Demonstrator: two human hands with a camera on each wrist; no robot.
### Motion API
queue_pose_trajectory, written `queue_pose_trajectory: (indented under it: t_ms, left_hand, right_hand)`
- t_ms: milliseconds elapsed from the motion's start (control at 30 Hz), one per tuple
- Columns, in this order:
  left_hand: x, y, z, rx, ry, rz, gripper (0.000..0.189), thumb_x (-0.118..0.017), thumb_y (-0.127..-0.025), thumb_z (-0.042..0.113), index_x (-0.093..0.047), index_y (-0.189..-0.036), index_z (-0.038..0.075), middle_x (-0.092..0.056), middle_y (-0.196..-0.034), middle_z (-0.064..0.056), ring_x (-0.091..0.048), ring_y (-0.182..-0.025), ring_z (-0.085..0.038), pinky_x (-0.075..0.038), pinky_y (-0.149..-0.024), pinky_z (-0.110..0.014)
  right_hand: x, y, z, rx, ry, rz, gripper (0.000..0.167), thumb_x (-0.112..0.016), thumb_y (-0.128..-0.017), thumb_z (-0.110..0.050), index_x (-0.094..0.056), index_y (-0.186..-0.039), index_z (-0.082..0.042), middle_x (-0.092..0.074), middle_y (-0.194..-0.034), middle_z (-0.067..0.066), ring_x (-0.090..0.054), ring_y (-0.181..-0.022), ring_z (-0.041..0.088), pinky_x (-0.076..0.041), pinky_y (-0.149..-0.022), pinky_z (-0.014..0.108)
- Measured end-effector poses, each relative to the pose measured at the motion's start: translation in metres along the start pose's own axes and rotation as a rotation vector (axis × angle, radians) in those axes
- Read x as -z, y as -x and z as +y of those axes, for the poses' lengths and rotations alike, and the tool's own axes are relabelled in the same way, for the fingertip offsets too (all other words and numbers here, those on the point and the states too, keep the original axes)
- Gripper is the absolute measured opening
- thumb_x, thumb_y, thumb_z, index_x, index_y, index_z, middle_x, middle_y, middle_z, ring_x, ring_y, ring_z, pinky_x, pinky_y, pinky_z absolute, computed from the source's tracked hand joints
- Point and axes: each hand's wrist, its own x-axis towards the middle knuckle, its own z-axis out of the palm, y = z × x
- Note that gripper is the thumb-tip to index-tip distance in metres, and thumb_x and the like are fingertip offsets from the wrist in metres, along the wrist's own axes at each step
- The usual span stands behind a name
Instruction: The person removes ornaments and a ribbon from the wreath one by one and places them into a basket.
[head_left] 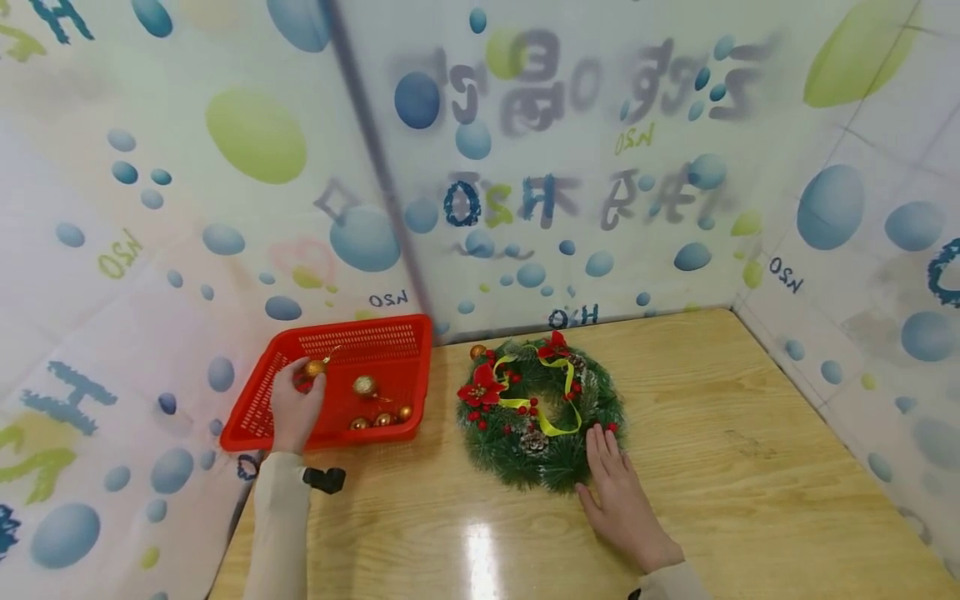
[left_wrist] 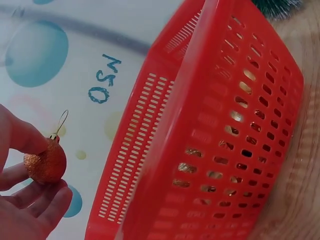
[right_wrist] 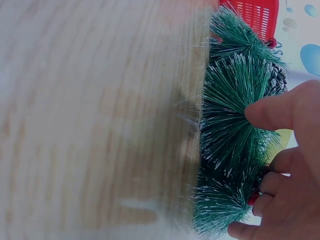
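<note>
A gold ball [head_left: 315, 368] is sitting between thumb and fingers of your left hand [head_left: 293, 407], which is pinching it; its wire loop is pointing up, and the ball is hovering above the red basket [head_left: 262, 443], toward the left side; more gold balls [head_left: 364, 386] are lying inside, several clustering near the front right corner. Your right hand [head_left: 621, 496] is resting on the near right edge of the green wreath [head_left: 558, 477], fingers lying extended together, thumb standing apart and touching the needles; the wreath is lying flat just right of the basket, carrying red flowers [head_left: 482, 387], pinecones [head_left: 533, 442], a loose yellow ribbon [head_left: 561, 430] and one gold ball at its far left edge; the wooden table [head_left: 697, 408] is supporting everything; a spotted curtain [head_left: 480, 275] is hanging behind.
</note>
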Motion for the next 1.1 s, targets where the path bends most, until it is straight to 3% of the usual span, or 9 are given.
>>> queue_pose_trajectory:
  t_ms: [167, 233, 433, 633, 900, 1100]
  left_hand:
    - [-0.004, -0.001, -0.001, 0.008, 0.039, -0.015, 0.048, -0.054, -0.104, 0.021, -0.042, -0.147, 0.004, -0.046, -0.146, -0.019, -0.049, -0.132, -0.034, -0.047, -0.112, -0.049]
    - [-0.006, 0.000, -0.002, 0.009, 0.054, -0.022, 0.048, -0.054, -0.104, 0.020, -0.041, -0.147, 0.003, -0.046, -0.146, -0.021, -0.047, -0.134, -0.037, -0.043, -0.114, -0.055]
    - [-0.014, 0.005, -0.004, 0.009, 0.071, -0.077, 0.049, -0.052, -0.105, 0.021, -0.039, -0.149, 0.002, -0.044, -0.148, -0.022, -0.047, -0.135, -0.039, -0.043, -0.113, -0.055]
    - [-0.021, 0.013, 0.000, 0.002, 0.110, -0.091, 0.048, -0.052, -0.105, 0.020, -0.040, -0.149, 0.004, -0.044, -0.148, -0.020, -0.047, -0.136, -0.038, -0.043, -0.114, -0.054]
    - [-0.044, 0.034, 0.019, -0.070, 0.142, -0.135, 0.045, -0.055, -0.104, 0.015, -0.044, -0.146, 0.003, -0.047, -0.146, -0.019, -0.050, -0.132, -0.036, -0.045, -0.111, -0.052]
    - [-0.066, 0.059, 0.039, -0.125, 0.179, -0.187, 0.041, -0.058, -0.102, 0.010, -0.047, -0.142, 0.004, -0.051, -0.142, -0.017, -0.051, -0.131, -0.035, -0.045, -0.112, -0.055]
  right_hand:
    - [0.001, 0.000, -0.002, -0.006, -0.012, -0.012, 0.082, -0.073, -0.092, -0.013, -0.026, -0.155, 0.011, -0.026, -0.161, 0.032, -0.030, -0.146, 0.053, -0.036, -0.106, 0.075]
    - [0.001, 0.000, -0.002, -0.008, -0.018, -0.014, 0.082, -0.073, -0.092, -0.013, -0.026, -0.155, 0.011, -0.025, -0.161, 0.032, -0.029, -0.146, 0.053, -0.036, -0.106, 0.075]
    - [0.001, -0.001, -0.002, -0.012, -0.017, -0.017, 0.082, -0.072, -0.093, -0.013, -0.024, -0.156, 0.010, -0.025, -0.162, 0.031, -0.029, -0.147, 0.052, -0.035, -0.107, 0.075]
    - [0.001, -0.002, 0.000, -0.017, -0.009, -0.023, 0.083, -0.072, -0.093, -0.013, -0.024, -0.156, 0.010, -0.024, -0.162, 0.031, -0.028, -0.147, 0.052, -0.034, -0.108, 0.074]
    - [0.002, -0.002, 0.000, -0.014, -0.011, -0.011, 0.083, -0.073, -0.092, -0.012, -0.025, -0.156, 0.010, -0.024, -0.162, 0.031, -0.028, -0.147, 0.052, -0.035, -0.108, 0.074]
    - [0.001, 0.000, 0.000, -0.006, -0.012, 0.000, 0.082, -0.073, -0.092, -0.013, -0.025, -0.155, 0.010, -0.026, -0.161, 0.032, -0.030, -0.146, 0.052, -0.036, -0.107, 0.075]
